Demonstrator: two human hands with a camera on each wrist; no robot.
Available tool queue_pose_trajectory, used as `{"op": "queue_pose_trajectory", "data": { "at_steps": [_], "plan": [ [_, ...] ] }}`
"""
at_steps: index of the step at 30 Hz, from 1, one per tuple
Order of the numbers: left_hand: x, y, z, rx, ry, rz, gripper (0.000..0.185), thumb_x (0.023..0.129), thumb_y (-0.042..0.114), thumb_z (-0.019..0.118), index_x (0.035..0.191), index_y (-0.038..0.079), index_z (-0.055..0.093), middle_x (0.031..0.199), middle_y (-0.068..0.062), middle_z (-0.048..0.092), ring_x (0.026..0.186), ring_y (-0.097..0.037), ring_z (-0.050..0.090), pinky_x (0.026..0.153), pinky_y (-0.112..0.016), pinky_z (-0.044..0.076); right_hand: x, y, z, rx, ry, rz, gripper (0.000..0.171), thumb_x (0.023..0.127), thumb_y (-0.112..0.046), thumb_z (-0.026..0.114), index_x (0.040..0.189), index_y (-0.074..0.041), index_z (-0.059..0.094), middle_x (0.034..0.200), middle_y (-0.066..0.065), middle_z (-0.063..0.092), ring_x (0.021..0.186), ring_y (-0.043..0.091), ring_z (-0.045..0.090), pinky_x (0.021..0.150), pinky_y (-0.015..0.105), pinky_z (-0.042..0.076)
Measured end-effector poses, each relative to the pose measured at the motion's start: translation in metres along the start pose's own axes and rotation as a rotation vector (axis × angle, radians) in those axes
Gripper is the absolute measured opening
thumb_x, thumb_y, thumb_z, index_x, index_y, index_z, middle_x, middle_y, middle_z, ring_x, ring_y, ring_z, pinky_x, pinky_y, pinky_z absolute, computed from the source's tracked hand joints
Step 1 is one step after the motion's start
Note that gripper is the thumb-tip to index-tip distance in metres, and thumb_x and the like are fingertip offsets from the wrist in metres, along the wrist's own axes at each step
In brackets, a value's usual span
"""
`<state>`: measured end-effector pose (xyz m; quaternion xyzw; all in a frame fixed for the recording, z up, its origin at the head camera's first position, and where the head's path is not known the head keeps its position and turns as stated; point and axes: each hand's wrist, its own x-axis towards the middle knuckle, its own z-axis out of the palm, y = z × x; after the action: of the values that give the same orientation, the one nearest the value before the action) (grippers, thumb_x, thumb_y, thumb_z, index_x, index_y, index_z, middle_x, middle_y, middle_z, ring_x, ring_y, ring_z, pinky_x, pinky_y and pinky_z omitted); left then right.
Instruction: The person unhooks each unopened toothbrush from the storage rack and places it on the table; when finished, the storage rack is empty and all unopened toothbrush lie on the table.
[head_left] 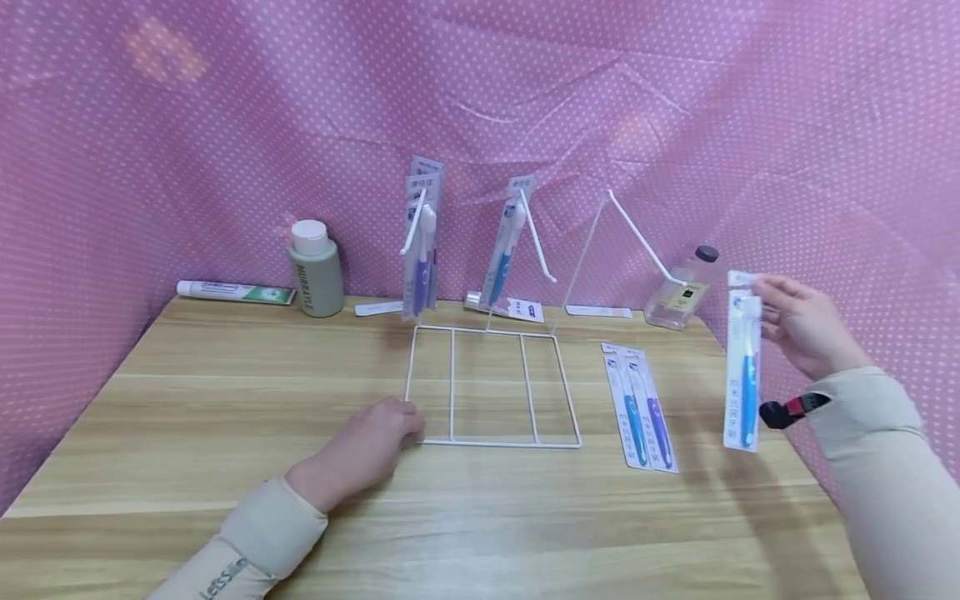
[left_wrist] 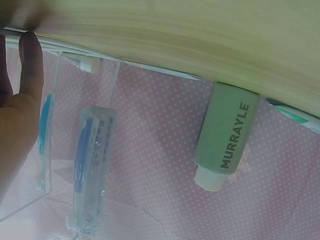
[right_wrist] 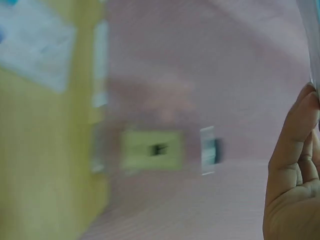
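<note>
My right hand [head_left: 810, 329] pinches the top of a packaged blue toothbrush [head_left: 736, 375], which hangs upright past the table's right side. The right wrist view shows those fingers [right_wrist: 295, 130] at its right edge, beside the clear pack. At the front left corner of a white wire display rack [head_left: 495, 444], my left hand [head_left: 367, 450] grips the base wire. Purple packaged toothbrushes [head_left: 420, 283] hang on the rack's left hook, and a blue packaged toothbrush [head_left: 498, 275] on the middle one. The right hook [head_left: 645, 237] is bare.
Two packaged toothbrushes [head_left: 639, 408] lie right of the rack. Along the back stand a green bottle [head_left: 318, 279] and a clear bottle with a black cap [head_left: 681, 292]. A toothpaste tube [head_left: 236, 291] lies at back left. Pink dotted cloth [head_left: 525, 100] hangs behind the table.
</note>
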<state>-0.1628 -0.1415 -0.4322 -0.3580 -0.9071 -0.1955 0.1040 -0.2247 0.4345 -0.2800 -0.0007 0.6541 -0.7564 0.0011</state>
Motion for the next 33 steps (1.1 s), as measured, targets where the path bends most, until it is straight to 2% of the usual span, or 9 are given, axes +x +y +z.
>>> {"op": "queue_pose_trajectory", "data": {
  "at_steps": [3,6,8,11,15,21,26,33],
  "plan": [
    [0.0,0.0,0.0,0.002,0.003,0.005,0.021,0.091,-0.003,0.071,0.081,0.016,0.07,0.081,0.006,0.062,0.078,-0.014,0.059,0.074,-0.036,0.058,0.016,0.024,-0.005,-0.168,0.03,0.13,0.016,0.11,-0.017,0.057,0.104,-0.021,0.072,0.09,-0.006,0.075,0.079,0.008,0.071,0.071,0.024,0.061],
    [0.0,0.0,-0.001,0.009,0.002,0.004,0.02,0.091,-0.002,0.072,0.081,0.016,0.071,0.082,0.006,0.063,0.079,-0.014,0.06,0.074,-0.036,0.059,0.033,0.045,-0.008,-0.362,0.042,0.242,0.011,0.111,-0.025,0.055,0.109,-0.024,0.066,0.089,-0.013,0.071,0.081,0.003,0.069,0.074,0.022,0.061],
    [0.001,-0.001,-0.001,0.01,0.0,0.007,0.021,0.09,-0.003,0.072,0.082,0.016,0.071,0.082,0.006,0.064,0.079,-0.015,0.06,0.074,-0.036,0.059,0.04,0.057,-0.01,-0.472,0.051,0.303,0.013,0.112,-0.029,0.052,0.117,-0.021,0.061,0.088,-0.017,0.068,0.082,0.001,0.067,0.076,0.021,0.061],
    [0.001,0.0,-0.002,0.003,-0.011,-0.001,0.021,0.089,-0.004,0.072,0.082,0.016,0.071,0.083,0.006,0.064,0.08,-0.016,0.061,0.074,-0.037,0.059,0.048,0.074,-0.013,-0.576,0.05,0.361,0.027,0.113,-0.031,0.048,0.13,-0.01,0.053,0.089,-0.018,0.065,0.084,0.001,0.064,0.079,0.022,0.06],
    [0.0,0.0,-0.002,0.001,-0.024,-0.011,0.022,0.088,-0.005,0.072,0.083,0.016,0.071,0.083,0.005,0.064,0.081,-0.016,0.061,0.075,-0.038,0.059,0.055,0.094,-0.011,-0.65,0.044,0.39,0.039,0.113,-0.029,0.048,0.138,0.001,0.049,0.088,-0.015,0.064,0.083,0.003,0.064,0.078,0.024,0.061],
    [0.0,0.0,-0.002,0.006,-0.042,-0.022,0.022,0.089,-0.006,0.07,0.085,0.015,0.073,0.086,0.005,0.066,0.083,-0.016,0.061,0.077,-0.037,0.059,0.06,0.113,-0.004,-0.741,0.057,0.353,0.043,0.112,-0.025,0.05,0.142,0.007,0.048,0.089,-0.01,0.064,0.08,0.006,0.065,0.073,0.027,0.062],
    [0.0,0.0,-0.002,0.007,-0.049,-0.028,0.021,0.089,-0.006,0.07,0.086,0.014,0.073,0.086,0.004,0.066,0.084,-0.017,0.062,0.078,-0.038,0.06,0.064,0.12,0.001,-0.831,0.054,0.375,0.035,0.112,-0.023,0.049,0.131,0.006,0.055,0.093,-0.004,0.066,0.083,0.013,0.064,0.073,0.03,0.06],
    [0.0,0.0,-0.001,0.018,-0.04,-0.016,0.022,0.087,-0.007,0.072,0.086,0.014,0.073,0.087,0.004,0.067,0.083,-0.017,0.062,0.077,-0.037,0.06,0.069,0.128,0.002,-0.881,0.015,0.438,0.022,0.111,-0.014,0.048,0.115,0.004,0.06,0.08,-0.001,0.067,0.072,0.013,0.063,0.063,0.028,0.058]
  ]
}}
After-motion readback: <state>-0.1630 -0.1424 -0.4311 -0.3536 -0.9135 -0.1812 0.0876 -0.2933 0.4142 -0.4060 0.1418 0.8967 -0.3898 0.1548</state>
